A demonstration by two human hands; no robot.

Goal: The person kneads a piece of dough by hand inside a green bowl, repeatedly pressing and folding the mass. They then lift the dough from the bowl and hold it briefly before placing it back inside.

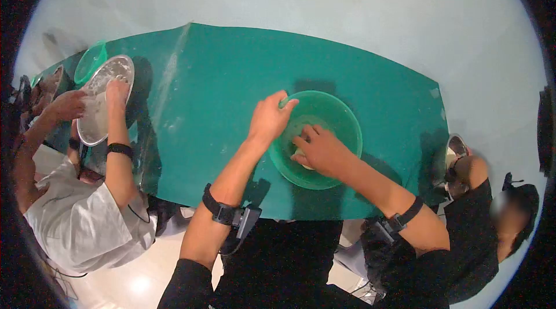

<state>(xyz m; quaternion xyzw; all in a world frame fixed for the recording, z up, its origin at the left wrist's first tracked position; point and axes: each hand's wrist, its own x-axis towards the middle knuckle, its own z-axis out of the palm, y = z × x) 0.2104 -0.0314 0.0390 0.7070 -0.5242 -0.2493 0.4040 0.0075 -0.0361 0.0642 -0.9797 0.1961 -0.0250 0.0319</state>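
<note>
In front of me on the green table stands a round green plastic bowl (pixel 353 141). My left hand (pixel 271 118) grips its rim at the upper left, thumb over the edge. Inside the bowl is my right hand (pixel 319 150), its fingers curled down around a small lump of pale dough (pixel 301 157). Most of the lump is hidden beneath the fingers and palm. A thin whitish residue shows on the bowl's inner wall.
The green table (pixel 231 66) has a creased seam toward the left. There, a person in a white shirt (pixel 87 210) works with both hands in a metal bowl (pixel 95 112), near a green basin (pixel 91 64). At right, another person in black is beside metal bowls (pixel 456 147).
</note>
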